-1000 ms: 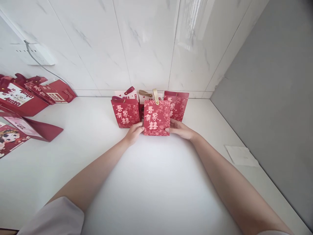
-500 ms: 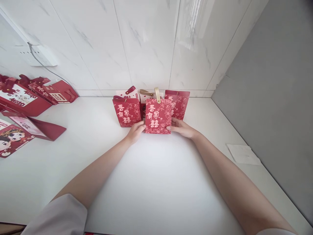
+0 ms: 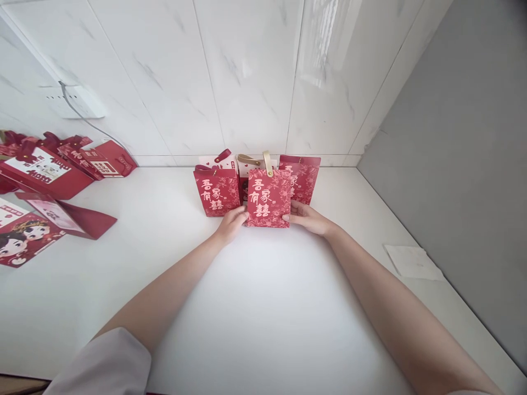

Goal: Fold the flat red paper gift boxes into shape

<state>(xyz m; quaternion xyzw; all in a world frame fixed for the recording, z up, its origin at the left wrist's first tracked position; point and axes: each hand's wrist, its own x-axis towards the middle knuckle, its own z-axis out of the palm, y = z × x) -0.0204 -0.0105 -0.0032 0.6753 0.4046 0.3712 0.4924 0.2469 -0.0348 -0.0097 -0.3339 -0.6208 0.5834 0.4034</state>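
A small red gift bag [image 3: 268, 198] with gold characters and a tan strap handle stands upright on the white table [image 3: 263, 296]. My left hand [image 3: 231, 223] grips its lower left edge and my right hand [image 3: 305, 217] grips its lower right edge. A second red bag [image 3: 217, 191] stands just to its left. A third red bag [image 3: 303, 176] stands behind it to the right. A white bag with a tan handle [image 3: 244, 162] is partly hidden behind them, close to the wall.
Several flat red bags and boxes [image 3: 45, 175] lie at the far left under a wall socket with a cable [image 3: 78, 101]. A white paper sheet [image 3: 411, 262] lies at the right by the grey side wall [image 3: 465, 153].
The hands and the middle bag keep their hold and place. Only the view has shifted slightly.
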